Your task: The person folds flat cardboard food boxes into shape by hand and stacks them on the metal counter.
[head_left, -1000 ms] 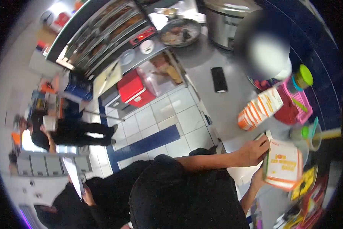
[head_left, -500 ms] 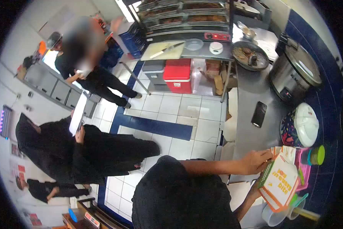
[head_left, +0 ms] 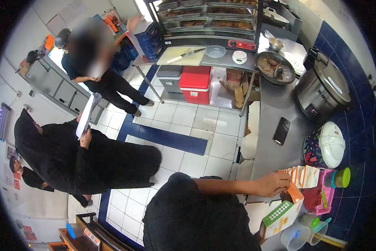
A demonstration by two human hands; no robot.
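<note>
My left hand reaches across to a printed paper food box. Its fingers are closed at the orange flap along the box's upper edge. White, green and orange show on the box, with a checkered patch on one side. My right hand is hidden, somewhere below or behind the box and my dark sleeve. Just beyond my left fingertips, several similar folded boxes stand in a row beside a pink basket.
Along the steel counter are a phone, a rice cooker, a white-lidded container, a pan and plastic cups. A person in black holds papers behind; another person stands farther off.
The food box has been turned, so its large printed face no longer shows and an orange flap stands up. My right hand, seen under the box before, has gone from sight.
</note>
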